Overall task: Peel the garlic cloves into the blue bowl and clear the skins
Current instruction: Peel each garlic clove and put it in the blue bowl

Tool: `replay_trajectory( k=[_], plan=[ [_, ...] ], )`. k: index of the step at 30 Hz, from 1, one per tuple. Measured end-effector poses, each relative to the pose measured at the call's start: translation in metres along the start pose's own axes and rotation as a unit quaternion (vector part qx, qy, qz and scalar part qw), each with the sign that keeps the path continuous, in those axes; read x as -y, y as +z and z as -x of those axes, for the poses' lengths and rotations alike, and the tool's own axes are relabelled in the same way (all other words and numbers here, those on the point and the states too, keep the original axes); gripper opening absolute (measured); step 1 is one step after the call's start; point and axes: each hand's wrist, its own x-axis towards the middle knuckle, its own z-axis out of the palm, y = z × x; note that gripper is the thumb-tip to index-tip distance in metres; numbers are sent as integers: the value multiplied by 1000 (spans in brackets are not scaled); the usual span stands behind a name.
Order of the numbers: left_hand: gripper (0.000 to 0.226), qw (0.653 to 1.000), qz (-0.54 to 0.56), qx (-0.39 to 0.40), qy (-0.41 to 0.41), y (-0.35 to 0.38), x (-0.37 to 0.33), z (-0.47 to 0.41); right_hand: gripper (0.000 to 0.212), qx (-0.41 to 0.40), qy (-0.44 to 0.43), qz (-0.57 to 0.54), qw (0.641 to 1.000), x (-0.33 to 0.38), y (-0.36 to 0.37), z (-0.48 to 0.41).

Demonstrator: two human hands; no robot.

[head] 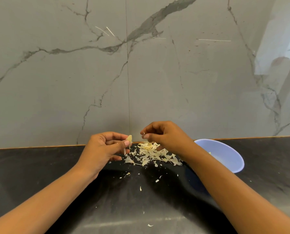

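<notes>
My left hand (103,147) pinches a pale garlic clove (129,139) between thumb and fingers, with a thin strip of skin hanging below it. A short way to its right, my right hand (164,135) hovers above the skins with thumb and forefinger pinched on a tiny white scrap of skin (142,133). A heap of dry garlic skins (151,153) lies on the black counter under and between the hands. The blue bowl (225,154) sits to the right, partly hidden by my right forearm; its contents are mostly hidden.
The black counter (39,174) meets a grey marble wall (140,73) right behind the hands. Small skin flakes (140,188) are scattered toward the front edge, one (150,225) near the bottom.
</notes>
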Motion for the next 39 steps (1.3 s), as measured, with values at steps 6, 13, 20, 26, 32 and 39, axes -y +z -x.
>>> replay_trajectory(
  k=[6, 13, 20, 26, 32, 39],
  plan=[
    [11, 998, -53, 5, 33, 1, 0, 2, 13, 1, 16, -64, 998, 4, 19, 1],
    [12, 997, -59, 20, 41, 2, 1, 1, 9, 16, 9, -103, 995, 4, 23, 1],
    [16, 999, 34, 24, -2, 2, 2, 0, 14, 25, -10, -77, 997, 6, 26, 0],
    [15, 997, 73, 28, -11, 3, 1, 1, 10, -20, -16, -16, 1000, 5, 26, -3],
    [18, 994, 92, 44, -27, 2, 0, 1, 11, -47, -26, 10, 999, 5, 29, -2],
    [32, 998, -35, 40, 40, 4, -2, 3, 12, -58, -30, 32, 997, 5, 32, -2]
  ],
)
